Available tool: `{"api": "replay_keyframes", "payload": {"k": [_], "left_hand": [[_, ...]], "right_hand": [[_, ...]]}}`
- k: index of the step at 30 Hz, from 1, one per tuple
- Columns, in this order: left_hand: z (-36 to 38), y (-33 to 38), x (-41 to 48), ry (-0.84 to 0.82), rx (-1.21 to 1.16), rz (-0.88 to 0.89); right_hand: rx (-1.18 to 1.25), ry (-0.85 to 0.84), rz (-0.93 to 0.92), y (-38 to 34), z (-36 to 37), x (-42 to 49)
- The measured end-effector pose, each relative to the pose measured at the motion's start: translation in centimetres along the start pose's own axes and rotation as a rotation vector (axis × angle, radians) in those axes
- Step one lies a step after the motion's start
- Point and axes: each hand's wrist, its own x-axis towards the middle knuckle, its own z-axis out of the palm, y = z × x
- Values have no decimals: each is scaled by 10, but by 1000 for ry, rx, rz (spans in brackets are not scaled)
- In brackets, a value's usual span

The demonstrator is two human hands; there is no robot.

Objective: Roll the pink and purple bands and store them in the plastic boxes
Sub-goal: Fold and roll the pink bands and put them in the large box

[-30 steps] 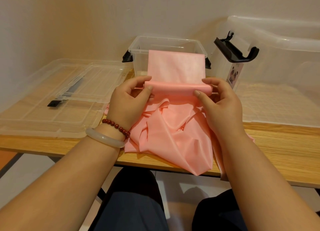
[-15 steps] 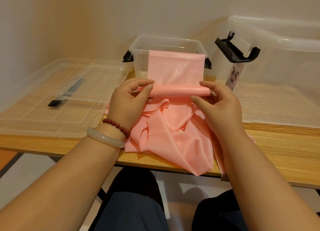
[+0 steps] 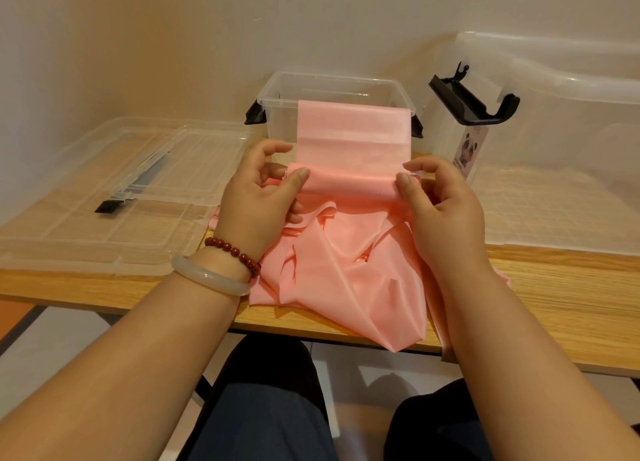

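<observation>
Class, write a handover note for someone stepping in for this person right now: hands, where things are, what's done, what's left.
Left hand and right hand: each pinches one end of the rolled part of the pink band.
Things: a flat stretch runs toward the small clear box; the rest lies bunched on the table. Large box right, lids left.
Done: roll started.
Left: finish rolling, box it; purple band not in view.
</observation>
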Motion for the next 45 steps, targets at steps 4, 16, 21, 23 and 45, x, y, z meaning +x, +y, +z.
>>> {"api": "replay_keyframes", "payload": {"k": [4,16,21,23,45], "left_hand": [[0,0,0,-6,-3,1],[-1,1,-1,-42,-5,-11],[1,0,0,-23,-51,-29],[1,1,0,-25,-39,-23],[-3,2,-3,-77,123,53]], "right_hand": [[-21,-88,-9,-2,-1,-1],[-55,-29,8,2,1,3],[25,-65,12,-3,0,-1],[3,-68,8,-2,0,0],[-4,-55,45,-5,-1,-2]]}}
